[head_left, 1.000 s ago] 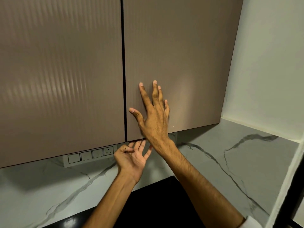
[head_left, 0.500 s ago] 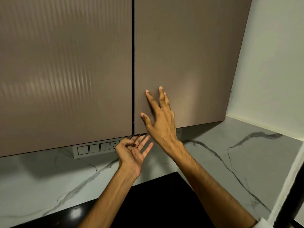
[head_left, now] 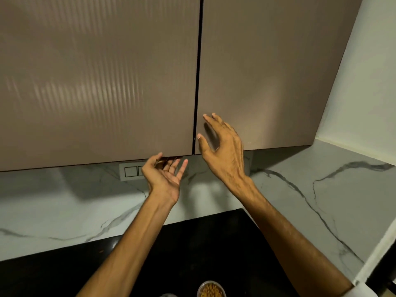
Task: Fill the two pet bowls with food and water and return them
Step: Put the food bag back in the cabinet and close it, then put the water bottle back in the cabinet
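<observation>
A small metal pet bowl (head_left: 211,289) filled with brown kibble sits on the black counter (head_left: 192,249) at the bottom edge of the head view. Above it hang two closed brown wall cabinet doors, the left door (head_left: 96,82) and the right door (head_left: 267,71). My left hand (head_left: 165,174) is palm up under the lower corner of the left door, its fingertips at the door's bottom edge. My right hand (head_left: 222,151) hovers with relaxed, spread fingers in front of the lower left corner of the right door, holding nothing. A second bowl is not in view.
A white switch and socket panel (head_left: 131,171) sits on the marble backsplash (head_left: 64,206) under the cabinets, partly hidden by my left hand. A white wall (head_left: 368,82) closes off the right side. A white vertical edge (head_left: 385,243) rises at the lower right.
My right hand has come off the right door's face and dropped lower, fingers now relaxed. The view has tilted down, bringing the kibble bowl into sight. The left hand stays under the left door.
</observation>
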`<state>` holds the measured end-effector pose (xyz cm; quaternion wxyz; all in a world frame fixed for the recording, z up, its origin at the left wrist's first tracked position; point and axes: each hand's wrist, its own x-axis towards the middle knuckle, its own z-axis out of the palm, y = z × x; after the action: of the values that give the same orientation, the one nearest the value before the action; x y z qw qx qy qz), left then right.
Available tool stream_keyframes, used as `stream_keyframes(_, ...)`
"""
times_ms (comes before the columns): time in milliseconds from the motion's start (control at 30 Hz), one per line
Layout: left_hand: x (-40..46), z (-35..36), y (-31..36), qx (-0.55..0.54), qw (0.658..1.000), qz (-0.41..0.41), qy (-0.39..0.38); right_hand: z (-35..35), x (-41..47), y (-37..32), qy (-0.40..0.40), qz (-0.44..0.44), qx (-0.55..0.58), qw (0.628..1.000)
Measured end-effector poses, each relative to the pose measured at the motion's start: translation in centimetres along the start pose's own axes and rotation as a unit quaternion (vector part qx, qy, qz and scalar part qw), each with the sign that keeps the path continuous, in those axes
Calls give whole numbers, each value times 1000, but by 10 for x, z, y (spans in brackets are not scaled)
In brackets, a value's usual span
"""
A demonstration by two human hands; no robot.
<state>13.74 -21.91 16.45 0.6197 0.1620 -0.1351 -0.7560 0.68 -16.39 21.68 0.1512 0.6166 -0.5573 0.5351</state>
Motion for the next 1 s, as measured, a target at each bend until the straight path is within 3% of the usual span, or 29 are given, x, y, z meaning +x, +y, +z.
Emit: stream_keyframes(1000,-37,-3,8,60,998,-21,-5,-1,-11,-20,-14,13,29,999)
